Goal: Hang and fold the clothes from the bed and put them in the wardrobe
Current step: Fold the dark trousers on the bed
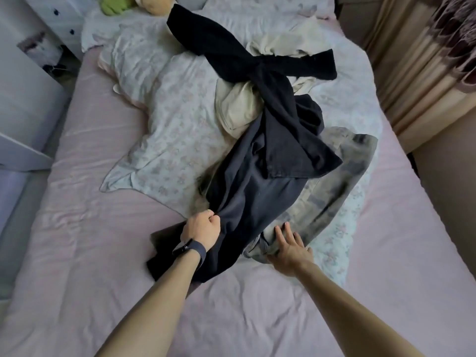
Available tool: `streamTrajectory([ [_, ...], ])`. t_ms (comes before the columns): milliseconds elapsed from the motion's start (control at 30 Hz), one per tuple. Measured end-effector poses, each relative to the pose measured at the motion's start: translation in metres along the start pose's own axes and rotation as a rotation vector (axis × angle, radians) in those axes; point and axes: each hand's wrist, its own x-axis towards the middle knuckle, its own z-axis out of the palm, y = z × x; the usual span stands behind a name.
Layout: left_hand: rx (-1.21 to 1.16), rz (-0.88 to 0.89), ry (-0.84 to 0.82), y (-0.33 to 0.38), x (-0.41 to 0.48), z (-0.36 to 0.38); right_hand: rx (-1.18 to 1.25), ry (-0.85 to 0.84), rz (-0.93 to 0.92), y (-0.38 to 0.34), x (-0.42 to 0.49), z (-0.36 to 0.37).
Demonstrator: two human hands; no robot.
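Four garments [280, 104] piled on the bed [77, 202] — left hand [202, 230] clenched on the navy one [247, 197], right hand [291, 246] flat, fingers spread, on the grey jeans [334, 197]

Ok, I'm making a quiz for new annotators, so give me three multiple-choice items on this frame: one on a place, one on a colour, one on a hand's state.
1. Where is the green soft toy?
A. On the floor
B. At the far end of the bed, on the left
C. On the near edge of the bed

2. What colour is the bare sheet?
A. Blue
B. Yellow
C. Pink

3. What is the left hand doing?
A. Gripping the dark grey garment
B. Lying flat on the mattress
C. Holding a hanger

Answers:
1 B, it shows at the top left, beyond the floral duvet.
2 C, the sheet around the duvet is pale pink.
3 A, its fingers curl into the fabric's edge.
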Motion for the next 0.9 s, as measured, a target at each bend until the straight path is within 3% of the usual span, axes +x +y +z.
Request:
streamTrajectory([
  [100,-0.414,-0.012,0.095,-0.003,-0.009,-0.068,0.148,-0.067,0.041,-0.014,-0.021,-0.017],
  [167,-0.737,-0.018,0.134,-0.004,-0.032,-0.146,0.407,0.004,0.068,-0.046,-0.063,-0.041],
  [233,-0.868,0.012,0.035,0.001,-0.035,-0.170,0.716,0.027,0.109,-0.057,-0.075,-0.050],
  [300,-0.835,0.156,-0.080,0.005,-0.055,-0.211,0.976,0.075,0.089,-0.082,-0.100,-0.071],
  [400,-0.714,0.397,-0.238,-0.006,-0.104,-0.263,1.571,-0.030,0.061,-0.132,-0.145,-0.100],
  [467,-0.548,0.507,-0.309,-0.015,-0.132,-0.281,1.760,-0.054,-0.010,-0.163,-0.164,-0.121],
  [600,-0.337,0.435,-0.369,-0.068,-0.165,-0.294,1.541,0.278,-0.034,-0.217,-0.198,-0.134],
  [700,-0.176,0.319,-0.433,-0.116,-0.165,-0.283,1.316,0.393,-0.074,-0.221,-0.228,-0.125],
  [767,-0.212,0.273,-0.467,-0.138,-0.165,-0.267,1.183,0.422,-0.132,-0.210,-0.260,-0.110],
  [900,-0.471,0.157,-0.555,-0.124,-0.167,-0.227,1.068,0.310,-0.303,-0.182,-0.329,-0.080],
])
